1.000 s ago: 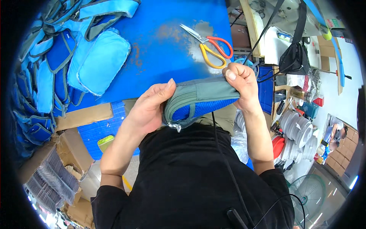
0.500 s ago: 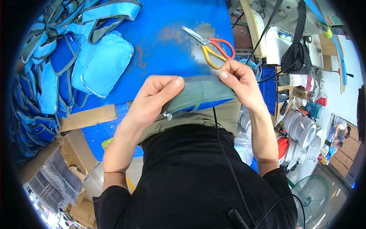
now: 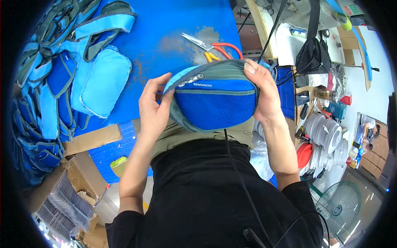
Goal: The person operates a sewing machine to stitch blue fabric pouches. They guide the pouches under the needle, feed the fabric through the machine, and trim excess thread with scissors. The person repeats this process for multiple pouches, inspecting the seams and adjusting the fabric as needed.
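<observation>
A small waist bag (image 3: 215, 108) with a blue mesh front, grey-green edging and a zipper is held in front of my body at the table's near edge. My left hand (image 3: 155, 108) grips its left end, thumb in front, some fingers hidden behind the edge. At the right end, my right hand (image 3: 264, 89) clasps the bag with the thumb on top. A light blue lining shows at the upper left rim. Just beyond the bag lie scissors (image 3: 208, 47) with red and yellow handles, the yellow one partly covered by it.
Blue and grey straps and bag pieces (image 3: 49, 87) are heaped on the blue table (image 3: 165, 16) at left, with a light blue padded piece (image 3: 106, 84). Cardboard boxes (image 3: 84, 171) stand below left. At right are white rolls (image 3: 326, 132), a hanging black bag (image 3: 313, 58) and a green fan (image 3: 339, 206).
The bag has been turned so its blue mesh front and zipper face up. Both hands have shifted their hold to its ends. The head view has swung slightly.
</observation>
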The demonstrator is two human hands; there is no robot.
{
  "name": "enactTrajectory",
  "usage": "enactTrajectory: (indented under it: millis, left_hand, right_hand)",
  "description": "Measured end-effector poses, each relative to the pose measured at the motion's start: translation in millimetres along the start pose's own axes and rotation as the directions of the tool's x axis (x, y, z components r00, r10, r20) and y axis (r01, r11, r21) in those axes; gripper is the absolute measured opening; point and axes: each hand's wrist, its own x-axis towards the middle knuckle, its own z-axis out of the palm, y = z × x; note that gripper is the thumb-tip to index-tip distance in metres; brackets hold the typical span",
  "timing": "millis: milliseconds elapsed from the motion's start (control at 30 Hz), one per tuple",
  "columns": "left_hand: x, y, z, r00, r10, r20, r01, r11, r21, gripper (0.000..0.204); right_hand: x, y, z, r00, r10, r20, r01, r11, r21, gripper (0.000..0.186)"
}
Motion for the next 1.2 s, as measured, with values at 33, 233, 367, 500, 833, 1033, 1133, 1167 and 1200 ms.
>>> enactTrajectory:
  millis: [33, 233, 367, 500, 833, 1033, 1133, 1167, 1200]
  left_hand:
    - [-2.3, -6.0, -1.0, 1.000, 0.016, -0.019, -0.015, 0.998, 0.063, 0.024]
    - [-28.3, 5.6, -9.3, 0.803, -0.426, 0.417, 0.585, 0.434, -0.685, 0.029]
    - [-41.9, 25.6, -19.3, 0.759, -0.281, 0.587, 0.646, 0.222, -0.730, 0.036]
    - [-46.2, 27.8, -22.2, 0.652, -0.155, 0.742, 0.758, 0.110, -0.643, 0.041]
    - [-33.2, 39.7, -8.6, 0.769, -0.161, 0.619, 0.639, 0.169, -0.750, 0.048]
    - [-34.1, 41.7, -17.9, 0.748, -0.193, 0.635, 0.662, 0.283, -0.694, 0.047]
    - [-35.6, 41.2, -14.3, 0.808, -0.117, 0.578, 0.588, 0.241, -0.772, 0.048]
    - [-38.9, 36.9, -12.5, 0.816, -0.063, 0.574, 0.572, 0.227, -0.788, 0.048]
    - [-41.9, 32.5, -10.6, 0.824, -0.012, 0.566, 0.555, 0.210, -0.805, 0.048]
  right_hand:
    - [-2.3, 0.9, 5.3, 1.000, 0.011, -0.026, -0.011, 1.000, 0.014, 0.030]
    - [6.4, 22.5, -24.2, 0.993, 0.055, -0.107, -0.040, 0.989, 0.139, 0.026]
    - [10.7, 28.5, -35.2, 0.983, 0.063, -0.171, -0.031, 0.982, 0.188, 0.017]
    - [17.2, 32.7, -41.7, 0.989, 0.049, -0.136, -0.021, 0.979, 0.203, 0.015]
    - [15.8, 45.6, -51.0, 0.957, -0.159, -0.245, 0.193, 0.974, 0.120, 0.026]
    - [14.2, 33.3, -40.6, 0.919, -0.368, -0.138, 0.379, 0.924, 0.059, 0.034]
    - [14.0, 39.8, -50.0, 0.921, -0.388, -0.041, 0.390, 0.917, 0.078, 0.034]
    - [15.4, 42.4, -51.5, 0.925, -0.376, -0.058, 0.380, 0.921, 0.086, 0.033]
    - [17.0, 44.6, -51.3, 0.930, -0.361, -0.074, 0.367, 0.926, 0.094, 0.033]
